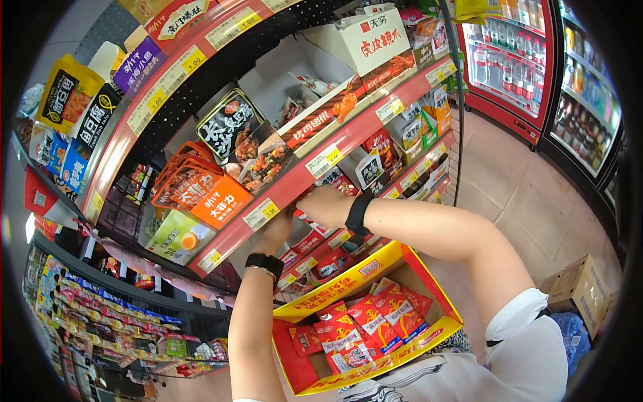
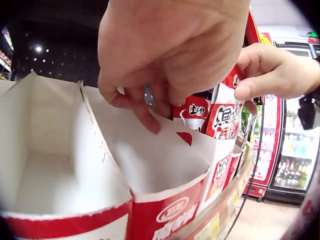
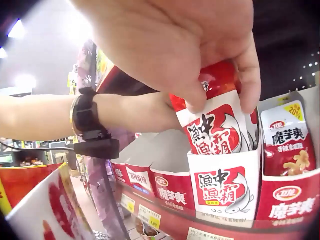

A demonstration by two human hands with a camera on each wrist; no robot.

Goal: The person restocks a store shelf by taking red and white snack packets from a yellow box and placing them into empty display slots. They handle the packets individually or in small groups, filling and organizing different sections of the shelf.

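Observation:
In the right wrist view my right hand point(image 3: 175, 50) pinches a red and white snack packet point(image 3: 217, 125) between thumb and fingers, with the packet's lower end inside a white display box point(image 3: 222, 187) with a fish print. My left hand point(image 2: 172, 45) reaches over a bare white-walled box with a red front point(image 2: 165, 215), its fingers bent down into it; whether they grip anything I cannot tell. A red packet point(image 2: 194, 111) shows just behind those fingers. From the head view, my right hand point(image 1: 325, 206) and left hand point(image 1: 276, 231) are partly hidden under the shelf edge.
A yellow and red carton point(image 1: 368, 268) with several red packets point(image 1: 348, 335) stands close in front of my body. The shelf's red price rail point(image 1: 295, 181) runs above my hands. Drink fridges point(image 1: 506, 67) stand at the right, and a cardboard box point(image 1: 569, 291) sits on the floor.

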